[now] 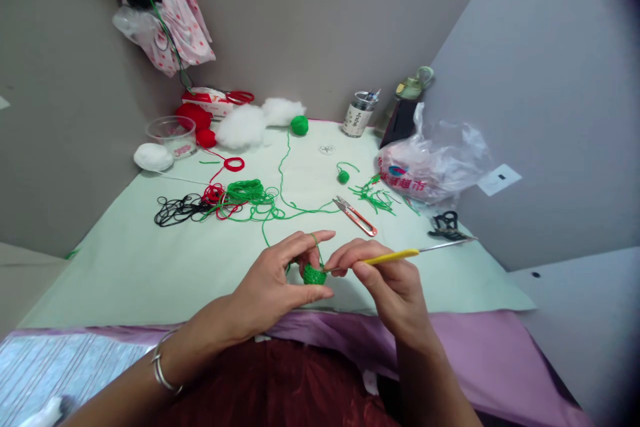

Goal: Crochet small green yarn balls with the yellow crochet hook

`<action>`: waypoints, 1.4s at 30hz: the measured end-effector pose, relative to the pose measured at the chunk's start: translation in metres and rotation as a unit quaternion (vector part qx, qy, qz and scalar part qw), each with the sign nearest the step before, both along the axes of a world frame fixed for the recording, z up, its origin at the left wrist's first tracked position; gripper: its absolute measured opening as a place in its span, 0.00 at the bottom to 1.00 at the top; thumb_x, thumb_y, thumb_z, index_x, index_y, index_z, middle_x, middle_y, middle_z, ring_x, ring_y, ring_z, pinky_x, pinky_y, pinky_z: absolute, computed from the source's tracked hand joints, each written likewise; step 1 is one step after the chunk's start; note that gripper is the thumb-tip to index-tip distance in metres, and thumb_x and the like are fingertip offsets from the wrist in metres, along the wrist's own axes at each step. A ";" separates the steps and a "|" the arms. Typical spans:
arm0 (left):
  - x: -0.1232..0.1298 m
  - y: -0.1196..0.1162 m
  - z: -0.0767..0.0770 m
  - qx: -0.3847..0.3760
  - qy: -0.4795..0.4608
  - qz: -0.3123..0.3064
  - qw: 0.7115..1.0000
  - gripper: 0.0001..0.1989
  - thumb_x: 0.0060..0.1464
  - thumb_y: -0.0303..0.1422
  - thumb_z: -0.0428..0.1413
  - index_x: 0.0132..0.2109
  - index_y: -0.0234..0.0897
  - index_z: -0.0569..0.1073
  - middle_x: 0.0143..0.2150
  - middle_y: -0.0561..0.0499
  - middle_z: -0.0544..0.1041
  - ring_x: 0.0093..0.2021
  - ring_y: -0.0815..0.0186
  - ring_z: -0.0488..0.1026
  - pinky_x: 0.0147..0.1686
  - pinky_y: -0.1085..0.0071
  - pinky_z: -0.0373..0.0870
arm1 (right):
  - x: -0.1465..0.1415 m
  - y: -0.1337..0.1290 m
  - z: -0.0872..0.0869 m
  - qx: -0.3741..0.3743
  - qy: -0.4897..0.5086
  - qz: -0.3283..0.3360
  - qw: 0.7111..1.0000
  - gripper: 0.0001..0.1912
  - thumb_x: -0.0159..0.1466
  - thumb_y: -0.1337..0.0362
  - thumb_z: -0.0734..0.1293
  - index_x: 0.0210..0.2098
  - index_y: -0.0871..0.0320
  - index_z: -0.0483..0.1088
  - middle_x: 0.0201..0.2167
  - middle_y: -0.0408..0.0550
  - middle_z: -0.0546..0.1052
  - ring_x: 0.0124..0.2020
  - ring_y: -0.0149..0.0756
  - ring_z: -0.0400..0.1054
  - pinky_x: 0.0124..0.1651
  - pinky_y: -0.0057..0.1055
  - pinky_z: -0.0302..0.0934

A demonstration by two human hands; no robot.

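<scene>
My left hand (pixel 280 273) pinches a small round piece of green crochet (pixel 314 275) between thumb and fingers. A strand of green yarn (pixel 319 248) runs over its raised index finger down to the piece. Closed around the yellow handle of a crochet hook (pixel 390 257), my right hand (pixel 385 280) holds the hook's metal tip at the edge of the crochet. Orange-handled thread snips (pixel 356 216) lie just beyond both hands, and a tangle of green yarn (pixel 247 195) sits farther left.
Black yarn (pixel 180 210), white stuffing (pixel 241 127), a green yarn ball (pixel 299 125) and a clear tub (pixel 173 137) are toward the back left. Green scraps (pixel 375 198), a plastic bag (pixel 430 160), a pen can (pixel 359 115) and a black claw clip (pixel 447 227) are right.
</scene>
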State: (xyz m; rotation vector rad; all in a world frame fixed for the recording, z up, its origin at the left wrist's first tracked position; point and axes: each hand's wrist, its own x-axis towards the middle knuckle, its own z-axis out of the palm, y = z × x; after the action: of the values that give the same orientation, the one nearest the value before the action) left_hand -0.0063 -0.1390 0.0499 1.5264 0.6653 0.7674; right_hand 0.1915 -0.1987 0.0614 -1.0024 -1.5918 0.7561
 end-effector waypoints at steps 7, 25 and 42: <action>0.004 0.000 0.000 -0.044 -0.031 0.047 0.997 0.33 0.51 0.37 0.71 0.63 0.39 0.76 0.38 0.52 0.74 0.41 0.63 0.69 0.46 0.66 0.67 | -0.010 -0.004 -0.012 0.194 -0.179 -0.064 0.962 0.14 0.71 0.72 0.64 0.51 0.52 0.75 0.43 0.52 0.83 0.43 0.39 0.79 0.43 0.36 0.75; 0.003 -0.001 0.004 -0.250 -0.143 -0.004 0.958 0.33 0.47 0.34 0.74 0.61 0.44 0.78 0.41 0.53 0.69 0.40 0.69 0.66 0.41 0.72 0.64 | -0.013 -0.007 -0.017 0.106 0.051 -0.122 0.986 0.13 0.71 0.72 0.66 0.47 0.50 0.81 0.37 0.46 0.83 0.38 0.37 0.77 0.42 0.35 0.73; 0.014 -0.017 0.001 -0.315 -0.211 -0.035 0.925 0.23 0.62 0.40 0.64 0.62 0.40 0.78 0.48 0.46 0.80 0.47 0.63 0.75 0.52 0.66 0.68 | -0.031 -0.007 -0.033 0.230 -0.102 -0.225 0.941 0.23 0.67 0.76 0.69 0.55 0.46 0.78 0.44 0.49 0.80 0.43 0.39 0.75 0.40 0.35 0.72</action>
State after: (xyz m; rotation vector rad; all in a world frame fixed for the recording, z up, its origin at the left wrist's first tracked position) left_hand 0.0078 -0.1561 0.0511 0.7586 0.4640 0.7063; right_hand 0.1604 -0.2053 0.0281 -1.0568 -1.5301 -0.0404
